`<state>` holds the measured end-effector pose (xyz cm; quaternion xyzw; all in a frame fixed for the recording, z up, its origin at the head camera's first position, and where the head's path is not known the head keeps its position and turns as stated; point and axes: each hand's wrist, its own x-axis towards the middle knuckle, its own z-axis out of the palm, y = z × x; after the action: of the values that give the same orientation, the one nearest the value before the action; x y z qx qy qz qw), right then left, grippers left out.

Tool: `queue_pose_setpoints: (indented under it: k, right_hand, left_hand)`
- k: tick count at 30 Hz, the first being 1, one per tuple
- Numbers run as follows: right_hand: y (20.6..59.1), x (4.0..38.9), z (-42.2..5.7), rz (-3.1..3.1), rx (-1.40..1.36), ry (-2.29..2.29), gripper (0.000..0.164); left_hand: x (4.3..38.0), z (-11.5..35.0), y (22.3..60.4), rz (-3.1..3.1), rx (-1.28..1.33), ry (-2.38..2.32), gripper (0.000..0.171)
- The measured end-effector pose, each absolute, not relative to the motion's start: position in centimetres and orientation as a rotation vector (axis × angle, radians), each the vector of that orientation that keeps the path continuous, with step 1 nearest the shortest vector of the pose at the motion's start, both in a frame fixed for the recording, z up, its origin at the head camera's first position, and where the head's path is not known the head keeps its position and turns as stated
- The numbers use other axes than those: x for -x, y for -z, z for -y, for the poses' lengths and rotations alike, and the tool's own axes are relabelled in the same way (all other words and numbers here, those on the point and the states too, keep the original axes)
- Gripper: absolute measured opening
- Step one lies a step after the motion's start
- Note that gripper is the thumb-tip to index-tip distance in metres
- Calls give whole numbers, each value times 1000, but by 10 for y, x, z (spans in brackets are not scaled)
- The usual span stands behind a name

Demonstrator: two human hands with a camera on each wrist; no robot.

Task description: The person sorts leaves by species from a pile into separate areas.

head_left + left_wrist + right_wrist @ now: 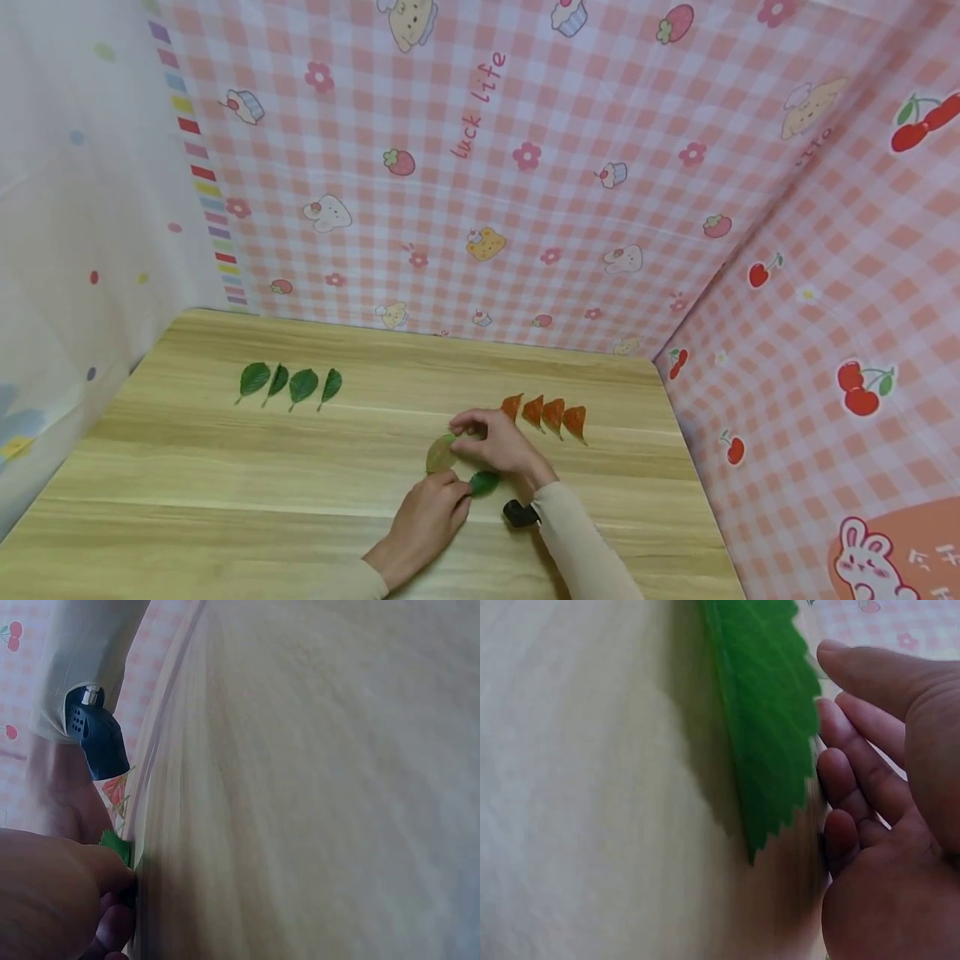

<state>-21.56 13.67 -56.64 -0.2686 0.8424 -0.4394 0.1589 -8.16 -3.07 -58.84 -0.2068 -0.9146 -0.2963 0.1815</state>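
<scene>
On the table, a yellowish-green leaf [439,455] lies between both hands. My left hand [424,518] pinches one end of a dark green folded leaf [484,482], its fingers curled low against the wood. That toothed green leaf [769,720] looms large in the right wrist view and throws a shadow on the table. My right hand [497,447] reaches over the top of the yellowish leaf, thumb at its edge. In the right wrist view, the right thumb [855,666] stands apart from the bent fingers. The left fingertips are partly hidden in the left wrist view.
Several green leaves [303,386] lie in a row at the back left of the wooden table [225,475]. Several orange-red leaves [553,415] form another row beyond my right hand. Patterned cloth walls [465,192] stand behind and beside the table. A black wrist camera [519,513] sits below the right wrist.
</scene>
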Motion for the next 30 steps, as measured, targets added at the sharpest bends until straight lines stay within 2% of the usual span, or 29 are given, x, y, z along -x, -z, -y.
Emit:
queue_pose_setpoints:
  k: [13, 30]
  right_hand:
    - [568, 207, -130, -2469, 746, 1264, 15]
    - [571, 209, -131, -2469, 734, 1253, 12]
  left_hand:
    - [79, 34, 583, 2611, 548, 847, 8]
    - [70, 51, 581, 2534, 474, 753, 12]
